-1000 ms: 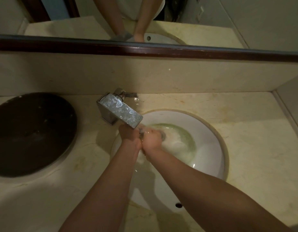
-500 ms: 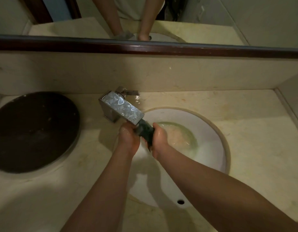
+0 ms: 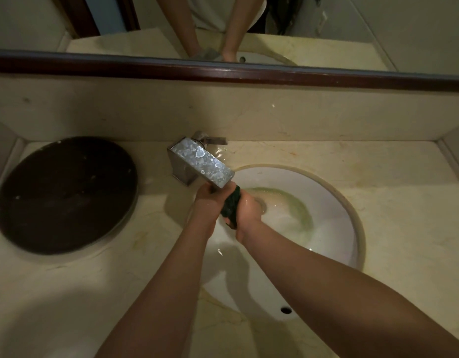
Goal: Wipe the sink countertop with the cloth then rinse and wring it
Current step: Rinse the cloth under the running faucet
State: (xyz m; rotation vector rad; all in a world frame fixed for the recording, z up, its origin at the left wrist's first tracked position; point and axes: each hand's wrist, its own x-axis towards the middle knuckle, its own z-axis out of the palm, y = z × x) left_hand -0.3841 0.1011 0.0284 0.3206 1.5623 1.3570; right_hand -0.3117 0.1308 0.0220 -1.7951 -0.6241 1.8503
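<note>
A dark green cloth (image 3: 231,205) is twisted into a tight roll above the white sink basin (image 3: 334,215). My left hand (image 3: 206,200) grips its upper end just under the spout of the square metal faucet (image 3: 201,161). My right hand (image 3: 249,209) is closed around the lower part of the roll, its wet knuckles toward the drain. Cloudy greenish water pools around the drain (image 3: 287,202). The cream marble countertop (image 3: 393,192) surrounds the basin.
A round dark brown tray or lid (image 3: 65,195) lies on the counter at the left. A mirror with a dark wooden frame (image 3: 300,76) runs along the back wall. An overflow hole (image 3: 286,310) shows in the basin's near wall. A side wall rises at the right.
My hands were pressed together low in the basin with the cloth hidden. They have since risen toward the spout, and the cloth now shows as a twisted roll between them.
</note>
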